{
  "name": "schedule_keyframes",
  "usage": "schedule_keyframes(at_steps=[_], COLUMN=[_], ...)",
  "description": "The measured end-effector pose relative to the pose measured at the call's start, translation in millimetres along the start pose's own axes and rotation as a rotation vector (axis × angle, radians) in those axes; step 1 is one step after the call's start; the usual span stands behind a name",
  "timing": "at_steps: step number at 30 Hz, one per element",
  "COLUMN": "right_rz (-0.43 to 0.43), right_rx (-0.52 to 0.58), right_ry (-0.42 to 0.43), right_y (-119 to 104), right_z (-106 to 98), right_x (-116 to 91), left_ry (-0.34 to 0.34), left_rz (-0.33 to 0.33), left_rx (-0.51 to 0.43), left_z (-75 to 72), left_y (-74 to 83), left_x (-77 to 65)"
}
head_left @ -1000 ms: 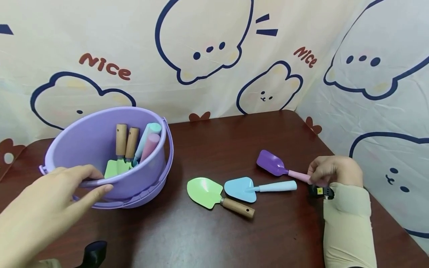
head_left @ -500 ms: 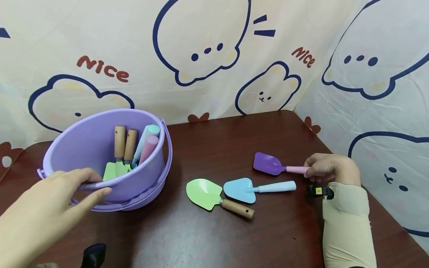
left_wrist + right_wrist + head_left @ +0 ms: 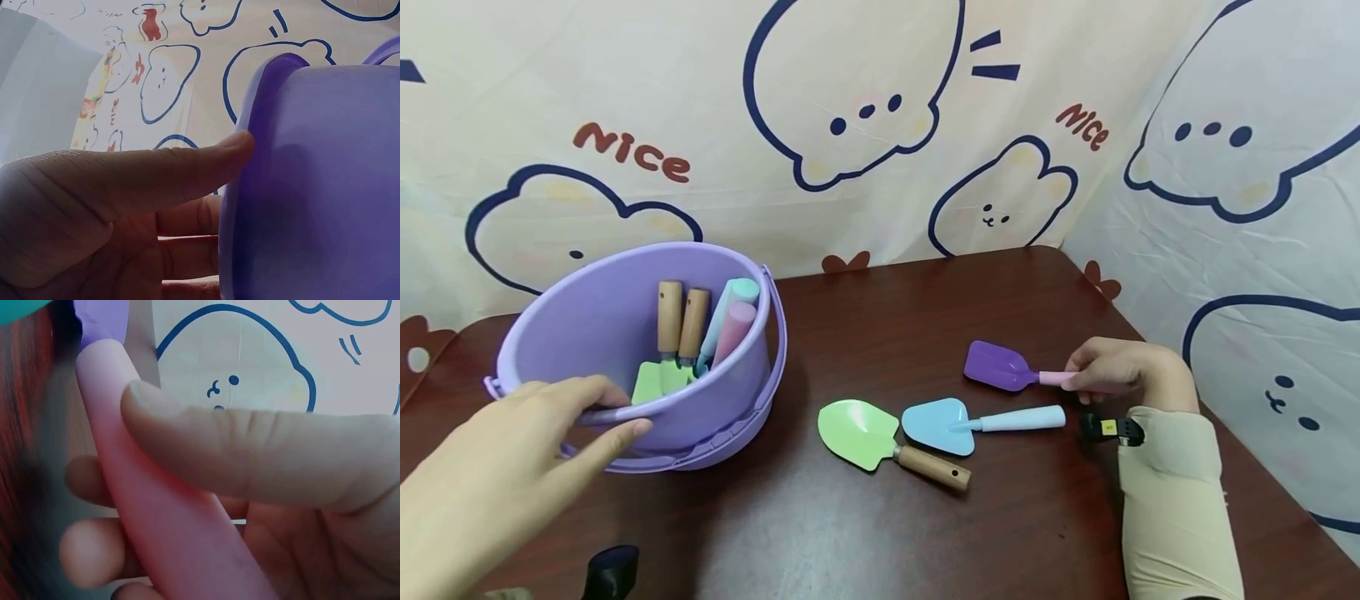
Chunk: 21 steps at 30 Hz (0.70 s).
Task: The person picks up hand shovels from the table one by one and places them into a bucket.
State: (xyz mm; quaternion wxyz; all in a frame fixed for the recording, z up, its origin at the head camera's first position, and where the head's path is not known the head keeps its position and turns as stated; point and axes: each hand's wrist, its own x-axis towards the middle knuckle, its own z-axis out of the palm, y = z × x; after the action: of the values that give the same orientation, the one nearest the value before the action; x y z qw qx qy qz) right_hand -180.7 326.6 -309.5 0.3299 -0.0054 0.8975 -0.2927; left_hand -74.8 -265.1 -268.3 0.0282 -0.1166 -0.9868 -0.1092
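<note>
In the head view my left hand (image 3: pixel 527 454) grips the near rim of a purple bucket (image 3: pixel 730 408), thumb outside and fingers over the edge. The left wrist view shows that thumb on the bucket's wall (image 3: pixel 337 175). Inside the bucket, handles stand up: two wooden ones (image 3: pixel 670 317), a light blue one and a pink one (image 3: pixel 734 329), with green blades below the wooden pair. At the right my right hand (image 3: pixel 1123 371) holds a toy shovel with a purple blade (image 3: pixel 1000 366). Its fingers and thumb wrap the pink handle (image 3: pixel 175 519) in the right wrist view.
Between the hands lie a green trowel (image 3: pixel 859 433) with a wooden handle and a light blue trowel (image 3: pixel 940 425), side by side on the dark brown table (image 3: pixel 865 542). A cartoon-print cloth (image 3: pixel 865 217) hangs along the back and right edges. A black object (image 3: pixel 611 571) shows at the lower left.
My right hand has shifted slightly left along the pink handle, and the shovel has swung from slanted to nearly level. The left hand stays on the bucket rim.
</note>
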Motion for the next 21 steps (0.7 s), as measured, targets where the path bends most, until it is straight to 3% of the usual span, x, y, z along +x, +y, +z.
schedule_keyframes(at_steps=[9,21], right_rz=[-0.006,-0.122], right_rx=[0.039,-0.036], right_ry=[0.0,0.12], right_y=[-3.0,2.9], right_z=[0.4,-6.3], right_x=[1.4,1.2], left_ry=[-0.007,0.013], left_rz=[0.009,0.0], left_rx=[0.009,0.011], left_z=[1.7,2.6], left_y=[-3.9,-3.2], left_x=[0.8,0.6])
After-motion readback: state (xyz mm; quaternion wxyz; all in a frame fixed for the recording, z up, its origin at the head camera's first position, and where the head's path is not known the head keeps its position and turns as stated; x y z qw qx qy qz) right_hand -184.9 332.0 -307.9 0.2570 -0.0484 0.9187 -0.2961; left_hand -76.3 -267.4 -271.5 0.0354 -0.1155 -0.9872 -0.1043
